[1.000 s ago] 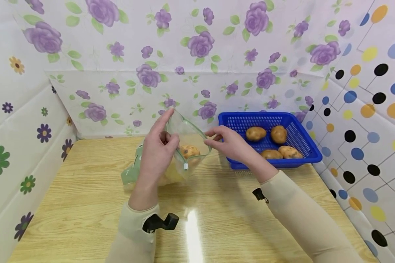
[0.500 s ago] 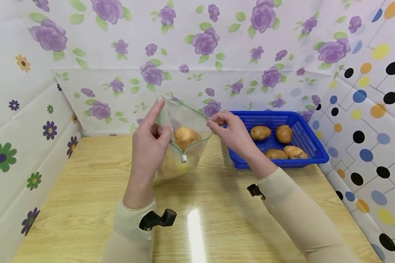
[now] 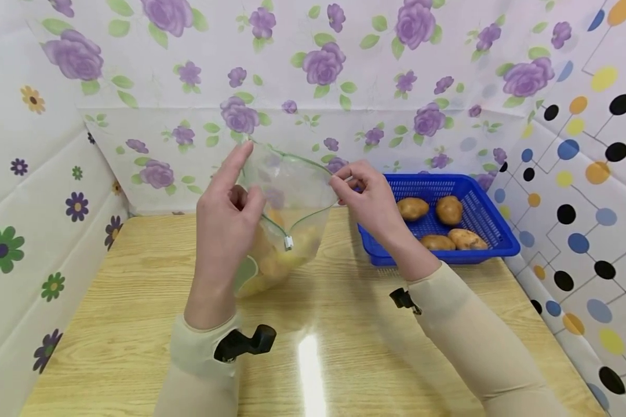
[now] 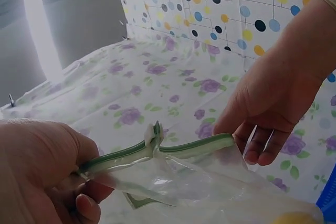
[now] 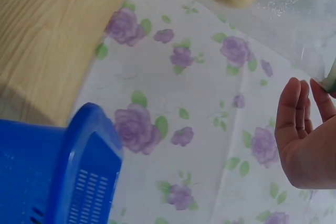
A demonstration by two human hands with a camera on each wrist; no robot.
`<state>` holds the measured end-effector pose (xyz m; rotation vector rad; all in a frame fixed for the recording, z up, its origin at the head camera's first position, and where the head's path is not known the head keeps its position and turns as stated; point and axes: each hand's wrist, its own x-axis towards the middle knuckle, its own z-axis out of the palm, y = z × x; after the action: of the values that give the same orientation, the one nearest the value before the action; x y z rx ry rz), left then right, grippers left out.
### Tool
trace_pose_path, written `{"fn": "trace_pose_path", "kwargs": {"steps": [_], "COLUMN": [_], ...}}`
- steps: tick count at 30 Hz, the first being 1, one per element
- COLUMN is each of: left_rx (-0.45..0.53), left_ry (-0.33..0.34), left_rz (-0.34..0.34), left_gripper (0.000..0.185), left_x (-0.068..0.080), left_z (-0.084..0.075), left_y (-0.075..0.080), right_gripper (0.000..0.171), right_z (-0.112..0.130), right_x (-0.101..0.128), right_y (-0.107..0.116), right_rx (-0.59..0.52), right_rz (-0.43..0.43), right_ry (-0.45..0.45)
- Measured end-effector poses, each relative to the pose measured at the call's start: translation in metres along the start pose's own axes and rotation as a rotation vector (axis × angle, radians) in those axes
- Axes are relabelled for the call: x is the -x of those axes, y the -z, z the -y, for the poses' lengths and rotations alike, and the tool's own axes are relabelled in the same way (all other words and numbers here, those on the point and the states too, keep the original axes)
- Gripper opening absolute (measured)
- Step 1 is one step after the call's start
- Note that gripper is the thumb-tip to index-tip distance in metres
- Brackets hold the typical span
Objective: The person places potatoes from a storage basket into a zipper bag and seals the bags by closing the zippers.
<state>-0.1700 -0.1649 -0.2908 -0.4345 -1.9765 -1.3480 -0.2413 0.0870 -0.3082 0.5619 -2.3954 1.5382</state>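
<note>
A staged recording booth rather than a lived-in room. A pale wooden bench (image 3: 135, 324) is boxed in on three sides by patterned sheets: purple roses (image 3: 318, 63) behind it, flowers (image 3: 0, 249) to its left, coloured dots (image 3: 579, 174) to its right. A blue basket (image 3: 495, 231) of potatoes (image 3: 412, 208) sits at its right rear corner.

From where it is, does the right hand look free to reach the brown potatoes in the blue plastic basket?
Probably not yet: the right hand pinches the clear zip bag. The potatoes lie uncovered in the basket beside it.

The left hand (image 3: 228, 217) hides part of the bag's potatoes (image 3: 276, 260).
</note>
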Motion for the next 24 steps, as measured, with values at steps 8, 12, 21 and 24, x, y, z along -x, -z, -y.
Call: {"fn": "trace_pose_path", "kwargs": {"steps": [8, 12, 21, 24], "left_rx": [0.123, 0.156, 0.216, 0.213], "left_ry": [0.098, 0.117, 0.113, 0.114], "left_rz": [0.11, 0.139, 0.186, 0.171], "left_gripper": [0.068, 0.068, 0.066, 0.065], "left_x": [0.006, 0.01, 0.025, 0.029], "left_z": [0.018, 0.023, 0.026, 0.027], "left_y": [-0.012, -0.022, -0.046, -0.051], "right_gripper": [0.023, 0.018, 0.022, 0.032], "right_z": [-0.022, -0.031, -0.047, -0.052], "right_x": [0.006, 0.01, 0.023, 0.027], "right_y": [0.007, 0.012, 0.031, 0.039], "right_rx": [0.065, 0.12, 0.195, 0.195], "right_rz": [-0.018, -0.018, 0.121, 0.151], "right_ry": [-0.049, -0.071, -0.156, -0.167]}}
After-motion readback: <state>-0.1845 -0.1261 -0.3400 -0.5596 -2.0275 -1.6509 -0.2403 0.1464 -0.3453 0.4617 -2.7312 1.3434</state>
